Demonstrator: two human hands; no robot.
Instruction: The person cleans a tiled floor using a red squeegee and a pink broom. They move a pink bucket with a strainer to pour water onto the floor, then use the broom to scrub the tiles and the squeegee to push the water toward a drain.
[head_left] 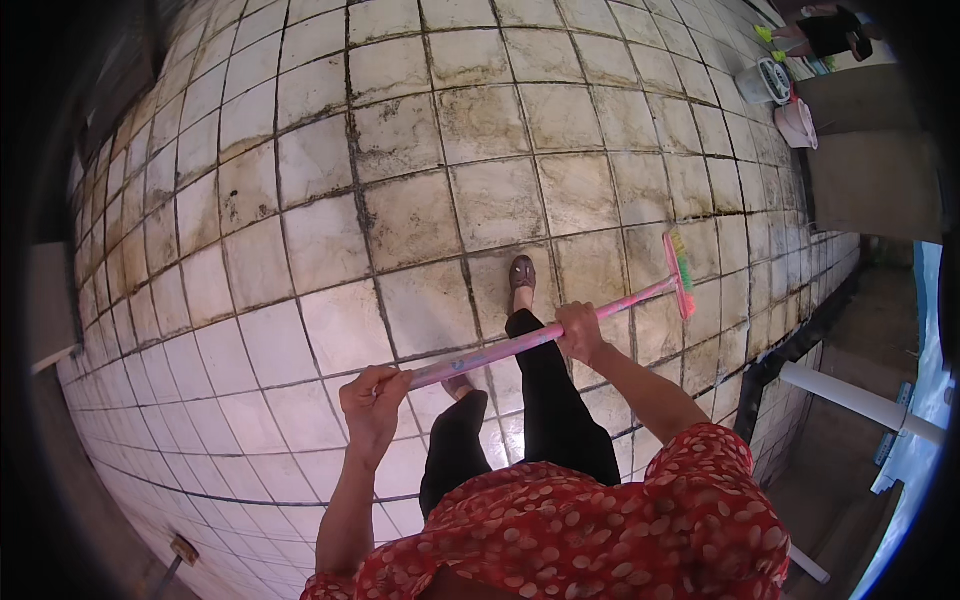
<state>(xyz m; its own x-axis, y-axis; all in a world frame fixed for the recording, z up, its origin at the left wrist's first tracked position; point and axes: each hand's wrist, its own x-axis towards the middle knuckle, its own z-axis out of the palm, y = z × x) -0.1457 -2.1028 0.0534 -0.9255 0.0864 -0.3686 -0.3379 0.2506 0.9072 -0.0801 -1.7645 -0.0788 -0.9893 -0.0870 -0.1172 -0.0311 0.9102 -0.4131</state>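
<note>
Red blouse (pixel 560 530) — broom (pixel 490 353) gripped, left hand (pixel 373 405) endmost, right hand (pixel 580 332) mid-handle.

I stand on a stained floor (pixel 315 165) of pale square tiles (pixel 495 200). A white pipe (pixel 840 391) runs at my right; bright light (pixel 506 438) reflects from the tiles beneath me.

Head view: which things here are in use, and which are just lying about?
In use:
- broom
- left hand, at the handle's end
- right hand, gripping nearer the bristles

Lying about:
- white tub
- pink bucket
</note>
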